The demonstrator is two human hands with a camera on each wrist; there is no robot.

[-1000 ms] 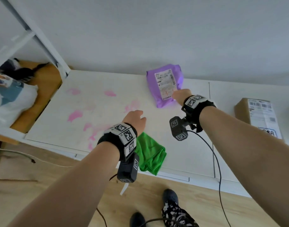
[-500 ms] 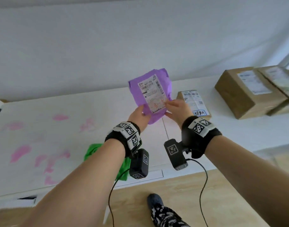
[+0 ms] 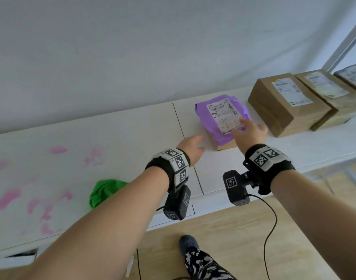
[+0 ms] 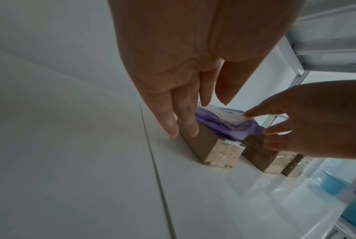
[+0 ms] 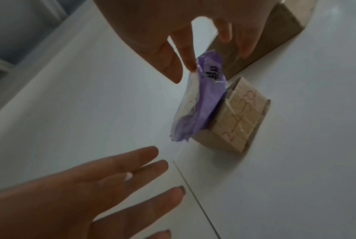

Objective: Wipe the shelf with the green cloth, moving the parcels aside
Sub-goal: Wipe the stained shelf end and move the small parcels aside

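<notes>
**Purple mailer bag lying on a small carton, both hands released**

The soft, crinkled purple plastic mailer bag [image 3: 219, 116], bearing a white printed label, lies draped over a small brown cardboard carton [image 3: 223, 146] on the smooth white shelf [image 3: 112, 138]. The right hand [image 3: 248, 132] is spread over the bag's near right corner, fingers straight; one fingertip [image 4: 247, 114] touches the label edge, and nothing is gripped. The left hand [image 3: 190, 147] hovers beside the carton's left side, fingers extended and relaxed, holding nothing; whether they touch the cardboard cannot be told.

The crumpled green cloth [image 3: 104, 191] lies near the shelf's front edge, partly hidden behind the left forearm, well apart from both hands. Pink smears [image 3: 58, 150] mark the shelf surface on the left. A thin dark seam [image 3: 181, 128] divides the shelf panels just left of the carton.

To the right stands a row of larger brown cardboard boxes [image 3: 284, 106] with taped white labels, the nearest close beside the bag. A plain pale wall [image 3: 152, 47] rises behind; a light wooden floor [image 3: 223, 229] lies below.
</notes>
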